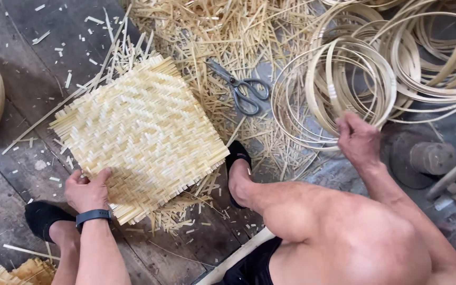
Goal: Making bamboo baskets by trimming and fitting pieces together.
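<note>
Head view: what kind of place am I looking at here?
Probably a bamboo-weaving workshop floor: a square woven mat of pale bamboo strips under the left hand, coiled bamboo hoops at the right hand, grey metal scissors among offcuts.
</note>
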